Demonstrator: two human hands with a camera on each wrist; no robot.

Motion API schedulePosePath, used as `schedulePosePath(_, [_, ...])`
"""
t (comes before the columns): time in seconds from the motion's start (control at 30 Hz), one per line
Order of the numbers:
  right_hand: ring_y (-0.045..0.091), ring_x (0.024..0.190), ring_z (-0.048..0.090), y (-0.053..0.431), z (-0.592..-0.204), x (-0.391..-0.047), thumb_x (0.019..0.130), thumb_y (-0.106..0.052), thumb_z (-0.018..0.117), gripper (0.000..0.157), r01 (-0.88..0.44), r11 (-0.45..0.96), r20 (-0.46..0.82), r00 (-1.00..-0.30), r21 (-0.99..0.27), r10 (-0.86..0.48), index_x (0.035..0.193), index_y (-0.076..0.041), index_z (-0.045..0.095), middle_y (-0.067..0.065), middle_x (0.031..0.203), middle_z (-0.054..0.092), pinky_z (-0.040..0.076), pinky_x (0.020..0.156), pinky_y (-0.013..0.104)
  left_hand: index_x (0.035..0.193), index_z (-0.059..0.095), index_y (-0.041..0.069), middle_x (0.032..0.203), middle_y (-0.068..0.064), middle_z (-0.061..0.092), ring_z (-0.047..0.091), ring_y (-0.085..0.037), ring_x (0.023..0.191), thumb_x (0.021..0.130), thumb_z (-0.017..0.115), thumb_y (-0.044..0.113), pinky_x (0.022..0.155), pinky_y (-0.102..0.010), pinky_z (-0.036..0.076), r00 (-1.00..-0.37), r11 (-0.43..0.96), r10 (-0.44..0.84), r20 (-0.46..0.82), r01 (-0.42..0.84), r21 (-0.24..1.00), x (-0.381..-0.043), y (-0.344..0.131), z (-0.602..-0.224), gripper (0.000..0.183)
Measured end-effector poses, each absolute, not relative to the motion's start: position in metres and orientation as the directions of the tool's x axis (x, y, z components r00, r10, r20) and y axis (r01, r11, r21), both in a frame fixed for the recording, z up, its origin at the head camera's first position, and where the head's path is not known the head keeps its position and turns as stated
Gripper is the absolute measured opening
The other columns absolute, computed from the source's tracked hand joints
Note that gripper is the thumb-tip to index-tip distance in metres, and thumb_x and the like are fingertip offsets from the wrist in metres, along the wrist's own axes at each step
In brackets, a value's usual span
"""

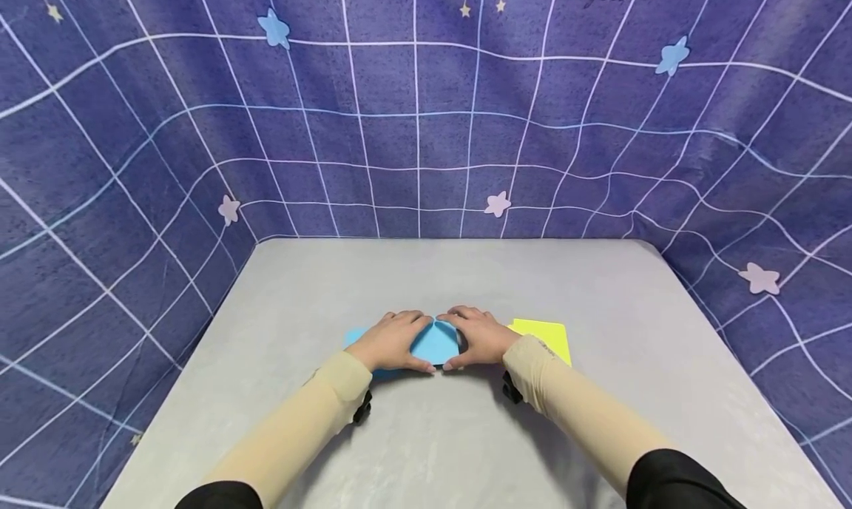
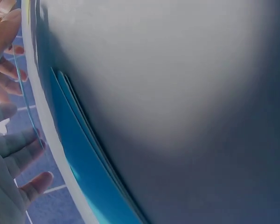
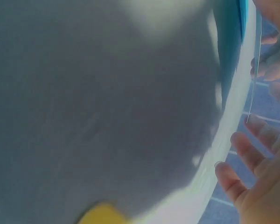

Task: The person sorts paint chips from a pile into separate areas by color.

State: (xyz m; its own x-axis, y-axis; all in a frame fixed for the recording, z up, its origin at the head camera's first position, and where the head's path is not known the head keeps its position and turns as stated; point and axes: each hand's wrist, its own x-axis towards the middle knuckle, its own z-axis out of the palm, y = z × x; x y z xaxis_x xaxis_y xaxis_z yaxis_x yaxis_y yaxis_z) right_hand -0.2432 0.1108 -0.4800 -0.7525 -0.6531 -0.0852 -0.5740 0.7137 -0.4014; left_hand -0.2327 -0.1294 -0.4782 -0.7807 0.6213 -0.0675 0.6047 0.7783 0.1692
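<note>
A thin light blue sheet (image 1: 435,344) is held between both hands at the middle of the table. My left hand (image 1: 398,340) grips its left side and my right hand (image 1: 486,336) grips its right side, thumbs at the near edge and fingers at the far edge. Seen edge-on in the left wrist view, the held sheet (image 2: 24,88) is a narrow line raised above the tabletop. Under and beside the left hand lies a stack of blue sheets (image 2: 84,149), partly covered by that hand in the head view.
Yellow sheets (image 1: 547,334) lie on the grey table (image 1: 439,272) just beyond the right wrist. A purple-blue curtain (image 1: 399,139) with white grid lines and stars hangs behind the table and along both sides.
</note>
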Motion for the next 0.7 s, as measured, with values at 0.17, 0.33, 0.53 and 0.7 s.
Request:
schedulePosePath(0.17, [0.037, 0.142, 0.041, 0.103, -0.479, -0.246, 0.081, -0.053, 0.086, 0.094, -0.580, 0.704, -0.097, -0.739, -0.411, -0.666, 0.157, -0.017, 0.044, 0.015, 0.156, 0.042, 0.032, 0.113, 0.062, 0.155, 0.045, 0.010, 0.151, -0.013, 0.050, 0.047, -0.030, 0.140, 0.082, 0.074, 0.071, 0.112, -0.052, 0.037, -0.797, 0.793, 0.600, -0.072, 0.581, 0.184, -0.229, -0.138, -0.478, 0.099])
schedulePosePath(0.33, [0.036, 0.142, 0.041, 0.095, -0.481, -0.250, 0.081, -0.054, 0.085, 0.094, -0.599, 0.689, -0.104, -0.719, -0.408, -0.687, 0.158, -0.019, 0.044, 0.014, 0.157, 0.041, 0.031, 0.114, 0.063, 0.155, 0.045, 0.010, 0.152, -0.014, 0.050, 0.046, -0.031, 0.140, 0.084, 0.073, 0.071, 0.112, -0.052, 0.037, -0.807, 0.803, 0.585, -0.078, 0.563, 0.197, -0.226, -0.148, -0.480, 0.098])
schedulePosePath(0.53, [0.036, 0.143, 0.041, 0.092, -0.480, -0.252, 0.082, -0.056, 0.084, 0.095, -0.620, 0.688, -0.100, -0.711, -0.379, -0.696, 0.158, -0.019, 0.043, 0.014, 0.157, 0.042, 0.030, 0.114, 0.064, 0.155, 0.046, 0.009, 0.152, -0.015, 0.050, 0.046, -0.032, 0.140, 0.082, 0.074, 0.071, 0.112, -0.051, 0.037, -0.813, 0.807, 0.579, -0.063, 0.561, 0.184, -0.227, -0.151, -0.480, 0.100])
schedulePosePath(0.7, [0.034, 0.144, 0.040, 0.091, -0.480, -0.251, 0.084, -0.055, 0.083, 0.093, -0.634, 0.685, -0.124, -0.695, -0.359, -0.708, 0.159, -0.018, 0.042, 0.014, 0.158, 0.042, 0.031, 0.114, 0.063, 0.155, 0.045, 0.008, 0.153, -0.016, 0.048, 0.044, -0.033, 0.141, 0.082, 0.076, 0.068, 0.113, -0.052, 0.036, -0.809, 0.801, 0.585, -0.064, 0.563, 0.205, -0.227, -0.152, -0.481, 0.099])
